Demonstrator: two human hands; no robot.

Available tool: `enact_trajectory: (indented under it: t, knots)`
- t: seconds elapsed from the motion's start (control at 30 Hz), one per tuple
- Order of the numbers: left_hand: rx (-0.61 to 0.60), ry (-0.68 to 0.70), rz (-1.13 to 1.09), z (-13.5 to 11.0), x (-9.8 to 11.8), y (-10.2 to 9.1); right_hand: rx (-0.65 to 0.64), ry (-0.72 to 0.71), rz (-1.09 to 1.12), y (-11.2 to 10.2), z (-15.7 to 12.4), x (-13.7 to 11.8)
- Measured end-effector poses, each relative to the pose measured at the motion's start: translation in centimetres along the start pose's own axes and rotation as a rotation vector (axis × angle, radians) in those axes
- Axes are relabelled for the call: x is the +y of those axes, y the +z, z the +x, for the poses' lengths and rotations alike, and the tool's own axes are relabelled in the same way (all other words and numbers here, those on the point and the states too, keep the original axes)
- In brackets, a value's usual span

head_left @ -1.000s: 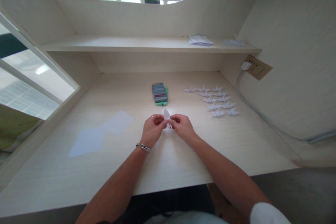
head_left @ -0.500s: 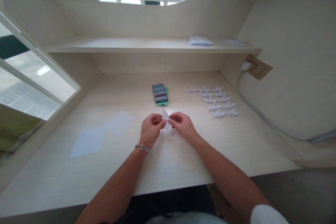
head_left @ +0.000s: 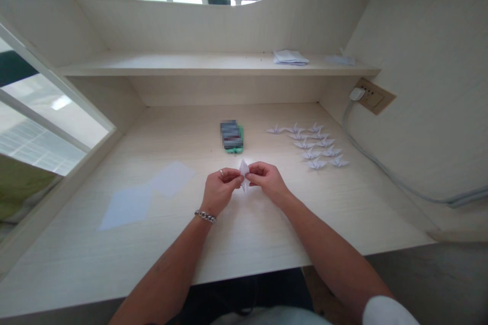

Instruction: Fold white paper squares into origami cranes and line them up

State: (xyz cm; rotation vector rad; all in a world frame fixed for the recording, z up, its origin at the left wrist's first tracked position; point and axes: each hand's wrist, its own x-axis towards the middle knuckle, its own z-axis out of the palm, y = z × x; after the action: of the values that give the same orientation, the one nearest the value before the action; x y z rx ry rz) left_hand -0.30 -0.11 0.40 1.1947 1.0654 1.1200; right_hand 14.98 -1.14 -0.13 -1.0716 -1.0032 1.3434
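Observation:
Both my hands meet over the middle of the pale wooden desk (head_left: 267, 233). My left hand (head_left: 220, 190), with a ring and a chain bracelet, pinches a small folded white paper piece (head_left: 243, 168) from the left. From the right, my right hand (head_left: 267, 181) pinches the same piece. Its pointed flap sticks up between my fingertips; the lower part is hidden by my fingers. Two flat paper squares (head_left: 147, 193) lie to the left of my hands. Several finished white paper cranes (head_left: 313, 144) stand in a cluster at the right.
A phone in a green case (head_left: 232, 137) lies just beyond my hands. A shelf (head_left: 190, 63) above the desk carries folded white papers (head_left: 290, 58). A white plug (head_left: 357, 94) sits in a wall socket at right, its cable (head_left: 381, 167) running along the desk's right side.
My hands have closed in slightly on the paper piece and worked its fold; the flap between my fingers has shifted a little. Nothing else on the desk has moved.

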Motion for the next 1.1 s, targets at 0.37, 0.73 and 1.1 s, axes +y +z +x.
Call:
enact_trajectory:
  t: [0.37, 0.73, 1.1]
  knots:
    - [-0.073, -0.028, -0.087, -0.20, 0.20, -0.36, -0.084, 0.071, 0.074, -0.47, -0.32, -0.49]
    - [-0.046, -0.020, -0.063, 0.02, 0.07, -0.24, -0.002, -0.094, -0.081, -0.42, 0.04, 0.29]
    - [-0.061, 0.017, -0.108, 0.09, -0.20, -0.31, 0.045, -0.089, -0.115, -0.08, -0.02, 0.51]
